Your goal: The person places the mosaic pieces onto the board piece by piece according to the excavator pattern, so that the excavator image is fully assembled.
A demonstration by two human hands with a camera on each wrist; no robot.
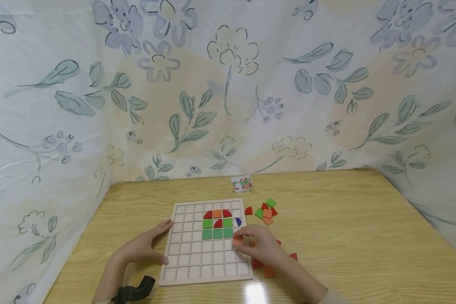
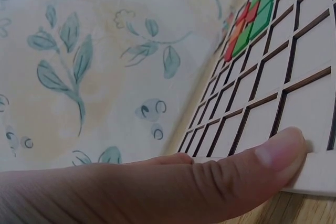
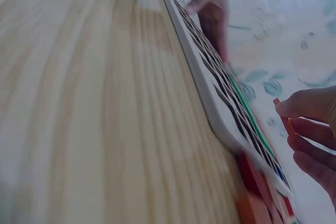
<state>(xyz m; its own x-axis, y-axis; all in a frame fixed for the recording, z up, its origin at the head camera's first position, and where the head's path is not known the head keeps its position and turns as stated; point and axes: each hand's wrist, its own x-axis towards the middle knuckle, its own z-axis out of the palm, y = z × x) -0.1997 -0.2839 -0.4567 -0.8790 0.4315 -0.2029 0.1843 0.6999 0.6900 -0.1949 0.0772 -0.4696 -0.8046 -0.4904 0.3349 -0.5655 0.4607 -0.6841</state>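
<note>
A pale wooden grid board (image 1: 194,272) lies on the table, its upper right cells filled with red, orange and green tiles (image 1: 217,233) and a blue half-round piece (image 1: 238,221). My left hand (image 1: 138,248) rests along the board's left edge, fingers and thumb spread; the left wrist view shows its thumb (image 2: 236,182) against the rim. Between thumb and fingers, my right hand (image 1: 264,245) pinches an orange tile (image 1: 237,241) over the board's right side. In the right wrist view that orange tile (image 3: 285,121) is held edge-on, above the board.
Loose red, green and orange tiles (image 1: 267,213) lie right of the board. More red and orange pieces (image 1: 269,271) sit partly under my right forearm. A small pattern card (image 1: 242,184) is behind the board, near the floral cloth (image 1: 228,126).
</note>
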